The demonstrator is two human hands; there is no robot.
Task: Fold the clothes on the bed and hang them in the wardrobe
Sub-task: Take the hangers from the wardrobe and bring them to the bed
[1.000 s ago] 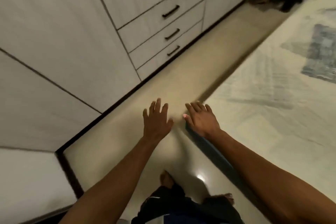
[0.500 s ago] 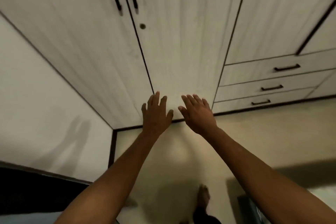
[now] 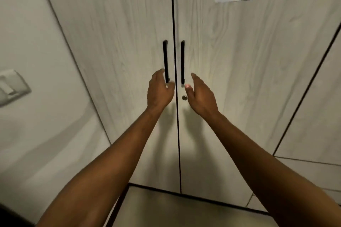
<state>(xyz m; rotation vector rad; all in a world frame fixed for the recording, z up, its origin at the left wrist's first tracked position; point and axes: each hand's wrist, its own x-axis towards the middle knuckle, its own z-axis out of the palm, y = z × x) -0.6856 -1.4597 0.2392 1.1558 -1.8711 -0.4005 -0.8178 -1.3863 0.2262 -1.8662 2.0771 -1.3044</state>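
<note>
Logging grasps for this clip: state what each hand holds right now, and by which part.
Neither holds anything. The left hand and right hand are open at the lower ends of the wardrobe's black handles, not yet closed round them.

Both bare forearms reach forward and upward, nearly parallel, wrists straight. The left hand (image 3: 160,89) is cupped, its fingers curving forward with the thumb spread toward the right. The right hand (image 3: 201,94) is held edge-on, fingers extended together and thumb apart. The two hands are level, near each other but not touching.

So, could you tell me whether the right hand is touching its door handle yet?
Apart: the head view shows pale door between the right hand and the right handle.
</note>
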